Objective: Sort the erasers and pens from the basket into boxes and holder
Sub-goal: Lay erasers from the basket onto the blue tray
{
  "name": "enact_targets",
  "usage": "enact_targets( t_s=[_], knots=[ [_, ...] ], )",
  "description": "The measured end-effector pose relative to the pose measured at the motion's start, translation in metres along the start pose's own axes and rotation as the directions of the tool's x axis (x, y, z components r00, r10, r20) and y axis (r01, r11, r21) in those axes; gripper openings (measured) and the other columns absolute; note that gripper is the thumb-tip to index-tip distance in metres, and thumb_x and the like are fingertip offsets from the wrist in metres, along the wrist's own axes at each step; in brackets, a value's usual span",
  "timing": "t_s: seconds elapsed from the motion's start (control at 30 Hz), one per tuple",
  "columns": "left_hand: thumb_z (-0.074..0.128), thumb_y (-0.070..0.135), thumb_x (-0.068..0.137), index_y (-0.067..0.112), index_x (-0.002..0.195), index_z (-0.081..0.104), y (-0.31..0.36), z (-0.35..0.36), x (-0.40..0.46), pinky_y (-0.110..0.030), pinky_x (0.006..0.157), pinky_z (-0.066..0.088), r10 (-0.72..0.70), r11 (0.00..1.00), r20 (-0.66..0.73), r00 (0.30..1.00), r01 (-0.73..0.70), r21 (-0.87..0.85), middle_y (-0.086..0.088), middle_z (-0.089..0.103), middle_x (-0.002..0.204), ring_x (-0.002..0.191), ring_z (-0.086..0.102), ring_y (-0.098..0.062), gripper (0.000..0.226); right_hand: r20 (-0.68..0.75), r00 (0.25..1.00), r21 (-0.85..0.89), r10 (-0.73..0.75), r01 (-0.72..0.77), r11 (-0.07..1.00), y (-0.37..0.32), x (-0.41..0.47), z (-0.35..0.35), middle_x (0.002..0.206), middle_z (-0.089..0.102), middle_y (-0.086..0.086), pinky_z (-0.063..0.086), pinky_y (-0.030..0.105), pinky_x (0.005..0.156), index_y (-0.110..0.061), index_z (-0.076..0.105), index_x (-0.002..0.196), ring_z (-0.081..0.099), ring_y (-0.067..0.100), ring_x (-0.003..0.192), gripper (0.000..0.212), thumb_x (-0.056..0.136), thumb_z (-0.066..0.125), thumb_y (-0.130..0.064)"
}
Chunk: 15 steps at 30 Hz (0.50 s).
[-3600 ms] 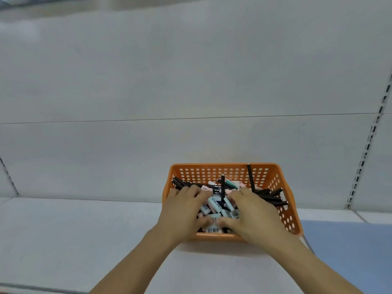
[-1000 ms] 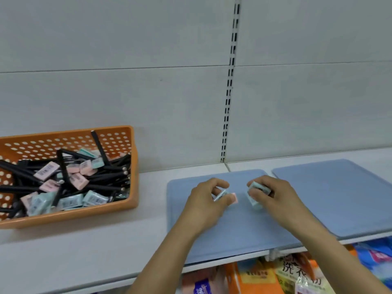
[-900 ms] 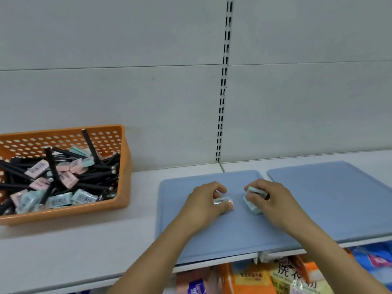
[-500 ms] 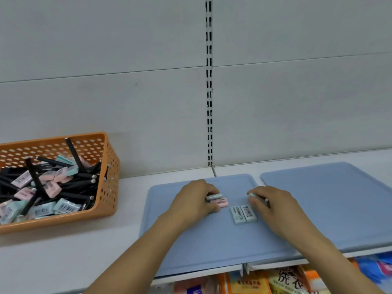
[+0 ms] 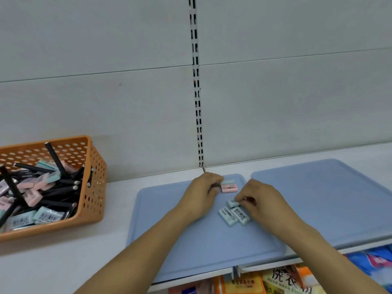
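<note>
Blue flat plastic lid (image 5: pixel 191 247): right hand (image 5: pixel 262 201) pinches mint rectangular eraser (image 5: pixel 233 203) above two laid mint erasers (image 5: pixel 234 216); left hand (image 5: pixel 201 193), curled, contents unclear, beside pink eraser (image 5: pixel 229 188); orange perforated basket (image 5: pixel 93 187) far left.

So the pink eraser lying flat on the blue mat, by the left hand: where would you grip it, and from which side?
Probably from above, pinching the two long edges of the pink eraser. It lies flat on the blue mat, label up. A teal eraser sits against its far edge and the left hand crowds one end, so slide it clear first.
</note>
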<state>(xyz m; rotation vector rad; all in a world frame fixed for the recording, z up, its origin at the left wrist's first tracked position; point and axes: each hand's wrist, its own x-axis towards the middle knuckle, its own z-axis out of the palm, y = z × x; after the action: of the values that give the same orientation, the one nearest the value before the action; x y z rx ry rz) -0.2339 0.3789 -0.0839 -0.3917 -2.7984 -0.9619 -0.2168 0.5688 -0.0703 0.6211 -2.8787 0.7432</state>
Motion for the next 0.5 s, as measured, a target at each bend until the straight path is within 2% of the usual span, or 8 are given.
enact_targets(
  t_s=[0.07,0.17,0.23,0.3,0.4,0.5],
  knots=[
    [0.046,-0.002,0.095,0.006,0.125,0.063,0.003,-0.002,0.001,-0.011,0.100,0.029,-0.002,1.000,0.069,0.998,0.000,0.021,-0.007,0.055,0.133,0.123,0.050,-0.019,0.035,-0.006,1.000,-0.030,-0.029,0.029,0.999,-0.003,0.009,0.006,0.101,0.060,-0.002,0.044,0.030,0.076,-0.022,0.072,0.099,0.059,0.019,0.093,0.020,0.092,0.056,-0.013],
    [0.045,0.004,0.098,0.012,0.129,0.060,0.007,-0.006,-0.001,-0.016,0.104,0.030,-0.059,0.998,0.050,0.997,0.060,-0.031,-0.003,0.049,0.137,0.127,0.047,-0.017,0.035,-0.082,0.997,-0.070,-0.007,0.002,0.998,-0.008,0.009,0.003,0.096,0.054,-0.005,0.044,0.031,0.070,-0.025,0.070,0.102,0.058,0.018,0.089,0.020,0.095,0.052,-0.021],
    [0.052,0.013,0.097,0.018,0.121,0.064,0.008,-0.012,-0.011,-0.017,0.093,0.037,-0.095,0.993,0.005,0.995,0.096,-0.073,0.001,0.055,0.122,0.109,0.055,-0.011,0.027,-0.093,0.996,-0.069,0.003,-0.010,0.998,-0.009,-0.001,-0.003,0.090,0.051,-0.011,0.041,0.026,0.065,-0.031,0.066,0.101,0.055,0.011,0.082,0.016,0.095,0.053,-0.037],
    [0.064,0.019,0.091,0.023,0.105,0.069,0.009,-0.018,-0.027,-0.014,0.082,0.039,-0.070,0.988,0.077,0.995,0.080,-0.131,0.007,0.061,0.107,0.094,0.058,-0.004,0.016,0.035,0.999,-0.114,0.002,0.002,0.993,-0.010,-0.011,-0.008,0.090,0.053,-0.013,0.042,0.024,0.065,-0.035,0.060,0.103,0.053,0.007,0.082,0.019,0.092,0.054,-0.049],
    [0.074,0.022,0.082,0.032,0.095,0.069,0.013,-0.022,-0.044,-0.004,0.072,0.036,-0.030,0.991,0.229,0.973,0.060,-0.123,0.013,0.060,0.104,0.091,0.054,0.005,0.017,0.152,0.988,-0.175,-0.007,0.034,0.984,-0.009,-0.012,-0.008,0.100,0.054,-0.010,0.045,0.024,0.076,-0.029,0.061,0.114,0.055,0.010,0.092,0.022,0.094,0.054,-0.037],
    [0.079,0.022,0.077,0.029,0.090,0.071,0.018,-0.021,-0.043,-0.007,0.070,0.040,-0.037,0.987,0.201,0.979,0.067,-0.143,0.011,0.062,0.097,0.087,0.057,0.002,0.017,0.125,0.991,-0.151,-0.049,0.068,0.986,-0.006,-0.006,-0.005,0.110,0.056,-0.005,0.043,0.024,0.081,-0.027,0.064,0.115,0.056,0.014,0.100,0.023,0.094,0.054,-0.024]
  ],
)
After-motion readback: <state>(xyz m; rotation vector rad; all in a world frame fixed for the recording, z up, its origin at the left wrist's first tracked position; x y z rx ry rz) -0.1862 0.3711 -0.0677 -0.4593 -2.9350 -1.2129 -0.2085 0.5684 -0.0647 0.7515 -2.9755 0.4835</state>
